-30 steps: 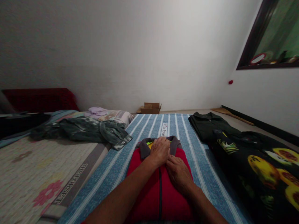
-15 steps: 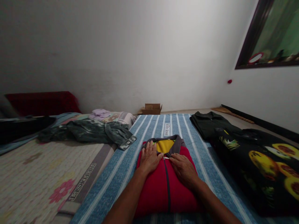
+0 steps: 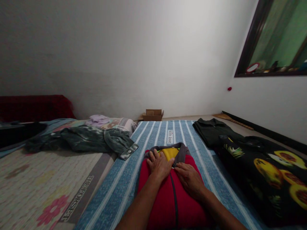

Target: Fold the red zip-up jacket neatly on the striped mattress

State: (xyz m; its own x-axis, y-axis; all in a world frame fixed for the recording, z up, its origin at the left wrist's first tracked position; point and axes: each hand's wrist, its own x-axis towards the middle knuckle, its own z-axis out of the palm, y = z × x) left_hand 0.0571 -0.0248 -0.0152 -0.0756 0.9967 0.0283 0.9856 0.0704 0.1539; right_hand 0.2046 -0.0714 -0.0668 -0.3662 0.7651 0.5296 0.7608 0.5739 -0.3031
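Pale wall (image 3: 120, 57) stands beyond the red jacket, which I take as my landmark. Blue striped cloth (image 3: 115, 191) runs under the jacket and on past it. Flowered bedspread (image 3: 55, 172) spreads left of the jacket; black fruit-print garment (image 3: 263, 172) lies right of it. The red jacket (image 3: 163, 204) itself: folded into a block, front up, at the near end of the striped cloth. Mottled grey-green garment (image 3: 91, 139), rumpled, beyond and left of the jacket; dark folded garment (image 3: 216, 129) beyond and right. Grey collar (image 3: 181, 156) tops the jacket's far end. I have both hands on the jacket: left hand (image 3: 158, 164) palm down across the collar's left side, fingers spread; right hand (image 3: 189, 177) on the right front, fingers together. I cannot tell whether the right one pinches fabric. Cardboard box (image 3: 153, 117) well beyond the jacket. Smallest, the dark zip (image 3: 174, 198), down the jacket's middle.
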